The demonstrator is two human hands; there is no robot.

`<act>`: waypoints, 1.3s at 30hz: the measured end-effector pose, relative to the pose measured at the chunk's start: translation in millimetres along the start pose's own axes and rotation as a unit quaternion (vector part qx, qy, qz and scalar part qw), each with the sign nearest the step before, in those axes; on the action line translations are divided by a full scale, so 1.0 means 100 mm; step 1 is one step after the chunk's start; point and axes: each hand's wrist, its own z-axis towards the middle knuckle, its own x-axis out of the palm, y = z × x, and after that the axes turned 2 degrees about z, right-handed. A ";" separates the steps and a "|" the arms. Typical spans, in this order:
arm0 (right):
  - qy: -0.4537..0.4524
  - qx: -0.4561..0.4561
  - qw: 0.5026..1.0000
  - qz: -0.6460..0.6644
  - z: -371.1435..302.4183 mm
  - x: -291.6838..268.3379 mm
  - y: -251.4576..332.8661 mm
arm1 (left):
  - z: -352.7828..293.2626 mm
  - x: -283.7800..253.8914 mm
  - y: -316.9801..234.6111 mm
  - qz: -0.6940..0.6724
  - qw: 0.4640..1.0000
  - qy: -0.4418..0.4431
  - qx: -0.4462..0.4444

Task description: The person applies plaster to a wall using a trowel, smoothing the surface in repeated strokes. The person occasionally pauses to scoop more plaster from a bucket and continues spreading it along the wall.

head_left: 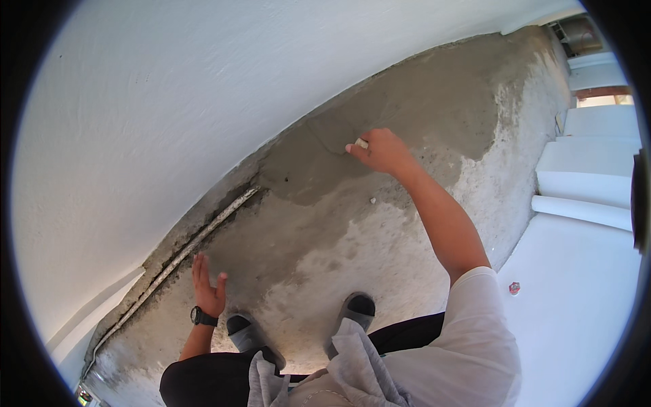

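My right hand (383, 150) is closed around the pale handle of a trowel (362, 143). Its grey blade is hard to tell from the wet cement (447, 95) it rests on, close to the base of the white wall. My left hand (208, 290) is held out with fingers stretched and holds nothing; a dark watch (203, 316) is on that wrist. Beside the left hand, a thin whitish pipe (196, 239) runs along a groove at the foot of the wall and ends at the edge of the smoothed cement.
A curved-looking white wall (156, 95) borders the floor on the far left. White ledges (597, 176) stand along the right side. Rough, dry concrete (325, 261) lies around my sandalled feet (356, 308). A small stone (372, 200) sits on the floor.
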 end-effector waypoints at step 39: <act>-0.143 0.175 0.955 0.191 0.50 -1.21 -2.28 | -3.52 -0.40 1.17 0.058 0.818 -0.115 -0.560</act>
